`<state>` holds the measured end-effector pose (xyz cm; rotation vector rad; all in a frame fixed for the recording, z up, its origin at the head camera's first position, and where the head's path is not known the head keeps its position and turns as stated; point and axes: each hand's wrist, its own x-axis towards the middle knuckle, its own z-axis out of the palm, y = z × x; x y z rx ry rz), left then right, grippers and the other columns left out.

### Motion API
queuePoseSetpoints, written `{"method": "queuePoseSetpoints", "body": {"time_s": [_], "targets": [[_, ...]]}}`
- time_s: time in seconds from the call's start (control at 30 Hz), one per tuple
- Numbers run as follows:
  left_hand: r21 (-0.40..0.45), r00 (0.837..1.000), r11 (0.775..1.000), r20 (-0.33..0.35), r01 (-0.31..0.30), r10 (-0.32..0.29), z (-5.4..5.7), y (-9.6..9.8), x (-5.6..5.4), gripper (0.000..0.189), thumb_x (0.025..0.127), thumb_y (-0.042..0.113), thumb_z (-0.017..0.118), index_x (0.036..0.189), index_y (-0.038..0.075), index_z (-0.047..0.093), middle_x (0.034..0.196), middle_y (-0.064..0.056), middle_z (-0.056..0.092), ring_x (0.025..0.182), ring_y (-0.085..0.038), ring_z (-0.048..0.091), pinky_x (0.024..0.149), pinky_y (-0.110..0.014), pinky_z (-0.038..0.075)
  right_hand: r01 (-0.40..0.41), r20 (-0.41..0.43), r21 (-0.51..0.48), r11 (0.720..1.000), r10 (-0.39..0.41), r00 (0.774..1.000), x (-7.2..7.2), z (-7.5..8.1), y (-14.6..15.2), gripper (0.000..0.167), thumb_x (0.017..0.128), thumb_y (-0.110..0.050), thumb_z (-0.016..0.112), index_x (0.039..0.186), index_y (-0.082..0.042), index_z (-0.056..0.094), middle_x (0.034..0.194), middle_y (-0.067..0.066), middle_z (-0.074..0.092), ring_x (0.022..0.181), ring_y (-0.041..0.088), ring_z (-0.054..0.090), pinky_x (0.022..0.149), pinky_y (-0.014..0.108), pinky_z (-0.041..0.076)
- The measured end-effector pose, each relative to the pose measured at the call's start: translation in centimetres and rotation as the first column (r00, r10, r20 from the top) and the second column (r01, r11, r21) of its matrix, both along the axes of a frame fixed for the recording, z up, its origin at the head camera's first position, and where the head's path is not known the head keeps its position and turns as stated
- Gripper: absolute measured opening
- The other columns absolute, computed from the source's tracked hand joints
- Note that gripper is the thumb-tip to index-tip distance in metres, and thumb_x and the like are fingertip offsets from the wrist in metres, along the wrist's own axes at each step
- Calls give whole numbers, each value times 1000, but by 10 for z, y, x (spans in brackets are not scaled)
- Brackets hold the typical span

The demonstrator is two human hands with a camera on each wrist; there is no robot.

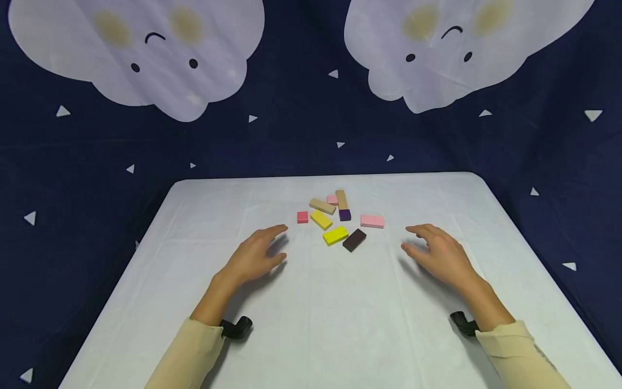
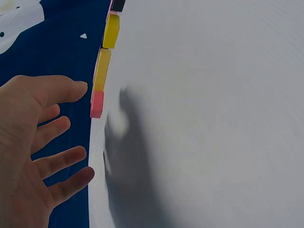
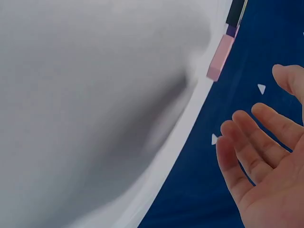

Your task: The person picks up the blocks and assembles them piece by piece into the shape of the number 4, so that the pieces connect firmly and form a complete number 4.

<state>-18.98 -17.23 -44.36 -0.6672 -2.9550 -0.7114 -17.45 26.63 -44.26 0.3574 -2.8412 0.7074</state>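
My left hand (image 1: pixel 254 255) hovers over the table left of a loose group of small blocks, its fingers relaxed around nothing. Nearest to it lies a red cube (image 1: pixel 302 217). My right hand (image 1: pixel 439 255) is held above the table on the other side, also with loose fingers and no object; a pink block (image 1: pixel 371 221) is closest to it. Between them lie two yellow blocks (image 1: pixel 335 235), a dark brown block (image 1: pixel 354 240), two tan blocks (image 1: pixel 322 206), a dark purple block (image 1: pixel 344 215) and a small pink block (image 1: pixel 332 200). Both wrist views show spread, bare fingers.
A white cloth-like surface covers the table (image 1: pixel 359 324), with rounded far corners. Behind it hangs a dark blue curtain (image 1: pixel 301 146) printed with clouds and small triangles. A black wrist camera mount (image 1: pixel 237 327) sits at the left cuff, another mount (image 1: pixel 464 324) at the right.
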Motion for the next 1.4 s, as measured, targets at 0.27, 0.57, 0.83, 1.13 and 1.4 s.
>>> {"method": "queuePoseSetpoints", "body": {"time_s": [0.27, 0.57, 0.83, 1.13, 1.4], "targets": [[28, 999, 999, 34, 26, -27, 3, 23, -11, 61, 87, 26, 69, 143, 21, 46, 142, 2, 48, 126, -20, 47, 103, -41, 38, -52, 34, 1, 999, 52, 998, -6, 0, -15, 52, 89, -50, 62, 125, -13, 64, 121, 5, 62, 106, 26, 58, 84, 53, 44], [37, 998, 997, 18, 67, -67, 4, 43, -21, 60, 83, 24, 73, 140, 22, 51, 139, 4, 51, 123, -17, 49, 102, -37, 38, -83, 88, 22, 996, 81, 993, -8, 0, -37, 49, 89, -47, 64, 123, -11, 66, 119, 6, 63, 106, 26, 60, 85, 52, 45], [16, 997, 997, 15, 75, -76, 4, 54, -26, 58, 82, 24, 74, 137, 21, 54, 138, 3, 52, 126, -17, 47, 105, -37, 35, -102, 84, 43, 994, 98, 992, -11, -3, -46, 46, 88, -45, 65, 121, -12, 67, 116, 5, 65, 103, 24, 61, 83, 50, 47], [-4, 993, 993, 10, 116, -116, 7, 63, -34, 59, 81, 22, 75, 136, 20, 55, 137, 3, 53, 126, -17, 47, 104, -37, 36, -116, 112, 65, 991, 108, 988, -18, -5, -61, 47, 86, -43, 68, 122, -12, 67, 116, 6, 65, 103, 22, 59, 85, 47, 47], [-21, 985, 985, 19, 173, -172, 12, 74, -42, 59, 81, 19, 74, 137, 17, 55, 137, 1, 53, 127, -17, 47, 104, -38, 36, -117, 95, 78, 990, 109, 989, -18, -2, -71, 49, 86, -45, 67, 123, -12, 66, 121, 6, 63, 108, 24, 58, 87, 50, 46]]}}
